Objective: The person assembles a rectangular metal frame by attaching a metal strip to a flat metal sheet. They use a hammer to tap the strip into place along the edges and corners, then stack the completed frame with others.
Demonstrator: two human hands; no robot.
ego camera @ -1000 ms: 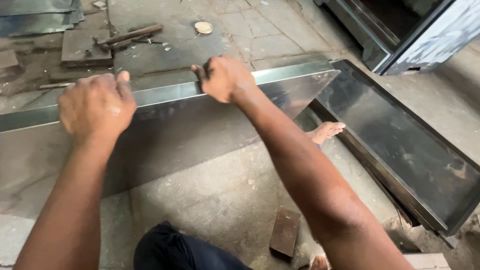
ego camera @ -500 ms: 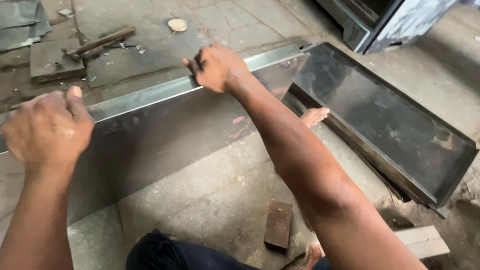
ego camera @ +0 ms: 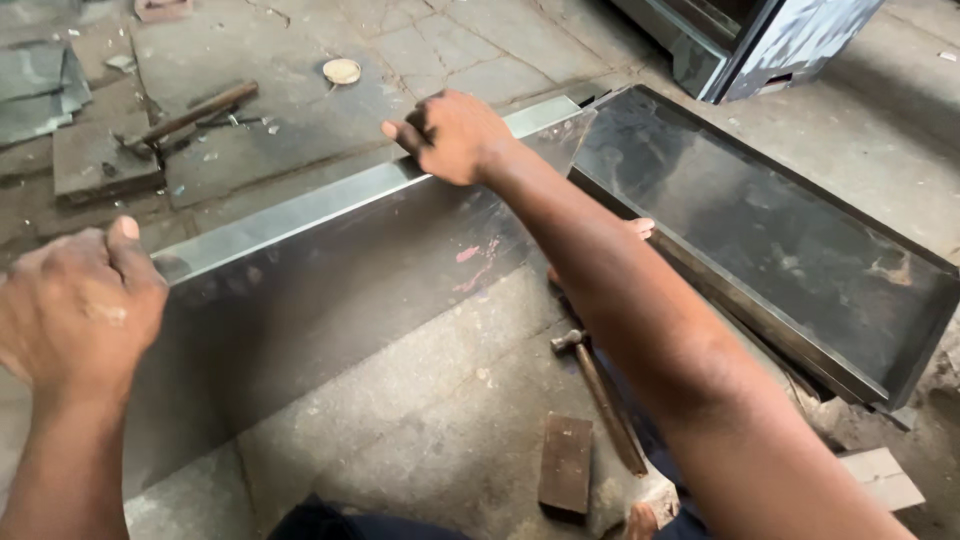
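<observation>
Found the left hand [ego camera: 80, 300] at the far left, grip closed over the folded top edge of a long sheet-metal panel [ego camera: 330, 290], thumb raised along the near side. Saw the panel standing on its long edge on the concrete floor [ego camera: 420, 400], somewhat tilted, running from lower left up toward the middle. Found the right hand [ego camera: 455, 135] further along the same top edge, near the far end, grip wrapped over the fold. Judged bare skin on cut metal the first hazard: any slide of either grip along the fold likely to slice a palm. Judged a thin sheet held only at the top liable to flex or kick out at the bottom on the gritty floor. Noted a hammer [ego camera: 600, 400] and a rusty block [ego camera: 567, 462] lying on the floor below the right forearm, then a bare foot [ego camera: 640, 228] beside a shallow dark metal tray [ego camera: 780, 240] at the right: toes close to the panel's end, exposed to a dropped corner.
</observation>
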